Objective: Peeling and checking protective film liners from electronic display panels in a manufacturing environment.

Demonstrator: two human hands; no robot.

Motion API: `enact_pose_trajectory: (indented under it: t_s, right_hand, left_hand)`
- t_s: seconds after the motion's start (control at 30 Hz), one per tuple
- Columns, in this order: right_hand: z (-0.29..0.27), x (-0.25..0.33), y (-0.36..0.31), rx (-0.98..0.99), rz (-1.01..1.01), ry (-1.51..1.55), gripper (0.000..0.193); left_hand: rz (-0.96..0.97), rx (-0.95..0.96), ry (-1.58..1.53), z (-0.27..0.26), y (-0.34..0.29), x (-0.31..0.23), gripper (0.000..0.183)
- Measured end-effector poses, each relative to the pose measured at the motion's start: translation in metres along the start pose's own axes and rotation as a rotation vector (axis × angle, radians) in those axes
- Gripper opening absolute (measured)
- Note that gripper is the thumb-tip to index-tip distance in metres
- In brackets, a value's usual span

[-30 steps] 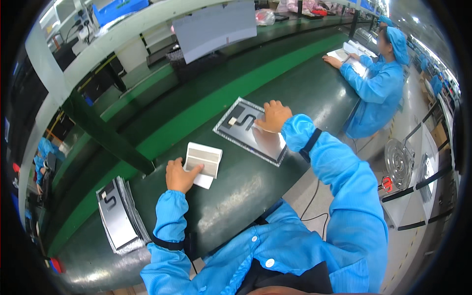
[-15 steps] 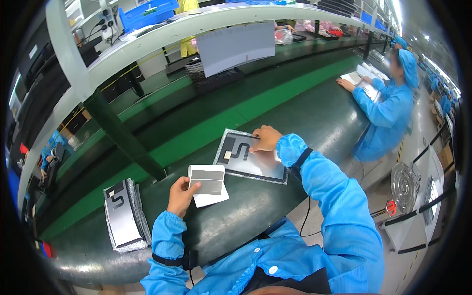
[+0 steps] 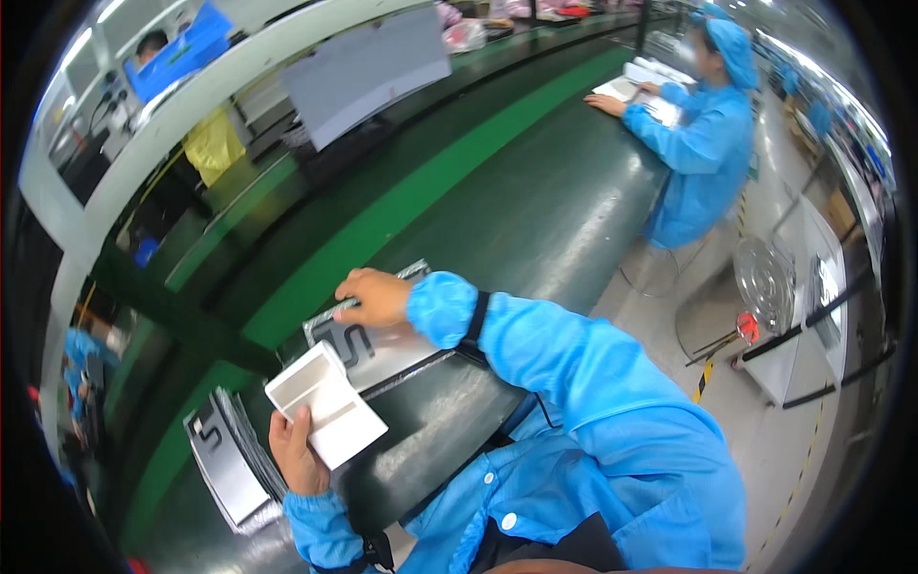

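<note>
In L hand (image 3: 298,454), pinching folded white sheet (image 3: 330,397) btwn thumb & fingers, above bench (image 3: 516,210) & partly overlapping silver panel (image 3: 390,359) in view. Laying R hand (image 3: 375,295) palm-down on same panel; can't tell if gripping edge. To L, nr stack of similar panels (image 3: 229,459); well apart from blue-clad co-worker (image 3: 703,134) up bench on R.

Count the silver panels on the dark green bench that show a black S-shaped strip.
2: one panel under the right hand, another panel topping the stack left of the left hand. More may be hidden lower in that stack.
</note>
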State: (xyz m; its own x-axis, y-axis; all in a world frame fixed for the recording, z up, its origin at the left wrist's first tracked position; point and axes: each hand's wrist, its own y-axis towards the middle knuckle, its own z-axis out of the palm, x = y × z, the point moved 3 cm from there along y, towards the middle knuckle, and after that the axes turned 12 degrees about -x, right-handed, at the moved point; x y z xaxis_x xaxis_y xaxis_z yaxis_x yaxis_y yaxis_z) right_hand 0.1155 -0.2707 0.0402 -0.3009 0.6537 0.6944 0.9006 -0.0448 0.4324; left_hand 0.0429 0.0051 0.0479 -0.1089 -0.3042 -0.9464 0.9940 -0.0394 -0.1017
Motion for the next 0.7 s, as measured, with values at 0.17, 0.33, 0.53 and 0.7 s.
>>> enact_pose_trajectory:
  t_s: [0.17, 0.33, 0.53, 0.7]
  right_hand:
    - [-0.013, 0.037, -0.054, 0.224, 0.441, 0.686, 0.07]
    - [0.015, 0.031, -0.074, 0.272, 0.512, 0.821, 0.056]
    - [0.027, 0.018, -0.079, 0.29, 0.676, 0.894, 0.034]
    - [0.021, 0.019, -0.088, 0.419, 0.676, 0.631, 0.031]
  left_hand:
    - [0.038, -0.031, 0.098, 0.014, 0.006, 0.026, 0.029]
    - [-0.063, 0.022, 0.122, 0.016, 0.007, 0.041, 0.027]
    - [-0.005, 0.064, 0.174, 0.004, 0.011, 0.049, 0.05]
    - [-0.097, 0.026, 0.1, -0.001, 0.016, 0.054, 0.048]
